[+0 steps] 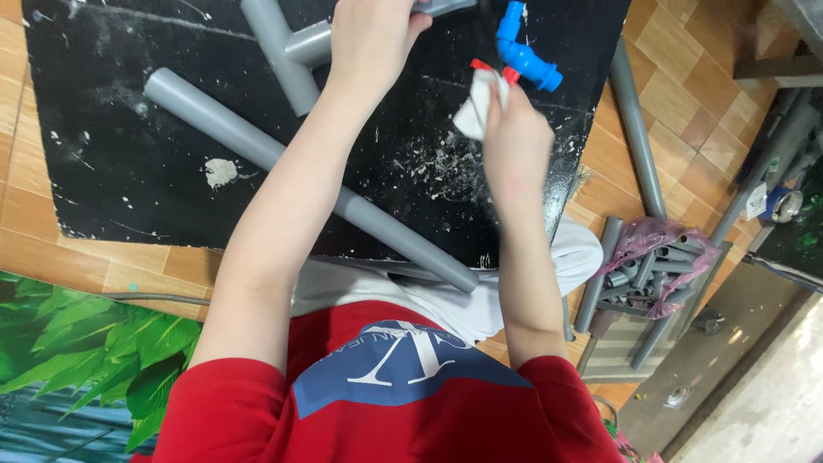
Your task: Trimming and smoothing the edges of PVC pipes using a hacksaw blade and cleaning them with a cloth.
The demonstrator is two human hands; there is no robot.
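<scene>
Blue tap (pixel 525 53) with a red handle lies on the black surface (pixel 129 154), just beyond the right hand (pixel 513 141), whose grip is clenched on a white wad of tape or cloth (pixel 478 105) touching the tap. Left hand (pixel 370 34) grips a grey pipe fitting (pixel 287 47) farther left. A long grey pipe (pixel 300 171) crosses beneath both arms. Right of the grips, on the floor, a pink bag (pixel 656 257) holds short grey pipe pieces.

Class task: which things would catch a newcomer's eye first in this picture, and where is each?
The bright blue plastic tap with a red handle stands out at the black worktop's top edge, the right hand holding white tape beside it. The left hand grips a grey pipe tee.
</scene>
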